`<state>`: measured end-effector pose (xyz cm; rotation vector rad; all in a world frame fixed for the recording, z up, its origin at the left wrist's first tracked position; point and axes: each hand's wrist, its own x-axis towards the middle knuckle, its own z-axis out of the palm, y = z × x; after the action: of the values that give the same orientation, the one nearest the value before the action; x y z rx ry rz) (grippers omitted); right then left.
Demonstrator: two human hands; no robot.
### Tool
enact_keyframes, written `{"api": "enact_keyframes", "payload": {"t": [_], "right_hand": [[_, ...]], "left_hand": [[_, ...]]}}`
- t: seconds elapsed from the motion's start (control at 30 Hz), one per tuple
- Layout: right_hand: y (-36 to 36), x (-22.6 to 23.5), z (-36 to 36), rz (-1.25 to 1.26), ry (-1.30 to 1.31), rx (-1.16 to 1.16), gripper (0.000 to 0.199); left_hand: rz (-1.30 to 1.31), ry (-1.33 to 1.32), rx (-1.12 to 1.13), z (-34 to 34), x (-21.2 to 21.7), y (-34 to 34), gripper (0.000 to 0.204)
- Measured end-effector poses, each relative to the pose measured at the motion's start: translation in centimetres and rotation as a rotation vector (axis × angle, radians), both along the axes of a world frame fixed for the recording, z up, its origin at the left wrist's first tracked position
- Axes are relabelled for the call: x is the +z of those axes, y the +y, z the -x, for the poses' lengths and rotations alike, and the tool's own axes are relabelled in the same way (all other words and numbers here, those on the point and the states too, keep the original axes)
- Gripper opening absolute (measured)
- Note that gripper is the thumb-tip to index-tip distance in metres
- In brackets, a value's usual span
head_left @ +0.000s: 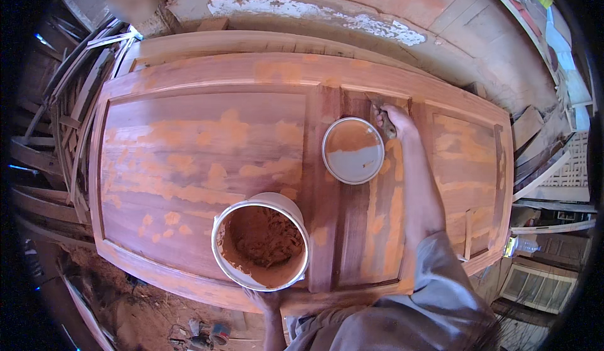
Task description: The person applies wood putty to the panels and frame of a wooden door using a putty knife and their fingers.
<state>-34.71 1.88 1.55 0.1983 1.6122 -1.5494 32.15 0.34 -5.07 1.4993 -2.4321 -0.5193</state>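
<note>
Head view, looking down: a person leans over a wooden panelled door [207, 156] laid flat, its reddish surface blotched with patches of orange filler; the right hand [395, 121] reaches out to the far side of the door, fingers closed around a small flat tool [382, 113] — most likely a putty knife, though its blade is too small to tell clearly — pressed against the vertical rail between two panels; the right forearm runs back along the door to a grey sleeve [440, 282] at the lower edge.

Just left of that hand, resting on the door, lies a round lid [353, 150], upturned, smeared half orange and half pale grey; nearer the person stands a white bucket [261, 241] of thick orange-brown paste, its rim crusted with the same stuff; the left hand [264, 299] shows only partly beneath the bucket at the door's near edge, touching or steadying its base — whether the fingers are curled or spread cannot be told, as the bucket hides them.

Around the door: stacked timber strips [63, 118] to the left, a peeling plastered wall [327, 11] beyond, a plastic bottle [522, 245] and louvred shutters [535, 282] to the right, bare earth floor [138, 313] below.
</note>
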Motion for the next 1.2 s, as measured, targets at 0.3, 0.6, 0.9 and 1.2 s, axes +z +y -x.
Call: {"api": "enact_keyframes", "payload": {"t": [0.3, 0.6, 0.9, 1.2], "right_hand": [[0.4, -2.8, -3.8, -0.731, 1.319, 0.333, 0.048], [-5.1, -4.2, -5.4, -0.977, 1.052, 0.525, 0.049], [-2.4, 5.4, -4.1, -0.594, 0.511, 0.494, 0.029], [0.8, 1.4, -4.5, -0.172, 0.189, -0.025, 0.015]], "left_hand": [[0.040, 0.031, -0.058, -0.3, -1.0, -0.2, 0.083], [0.028, -0.045, -0.009, -5.1, -4.4, 1.5, 0.099], [0.068, 0.062, -0.050, -0.7, 0.7, -0.4, 0.078], [0.024, 0.084, -0.031, 2.3, 3.8, -1.3, 0.069]]}}
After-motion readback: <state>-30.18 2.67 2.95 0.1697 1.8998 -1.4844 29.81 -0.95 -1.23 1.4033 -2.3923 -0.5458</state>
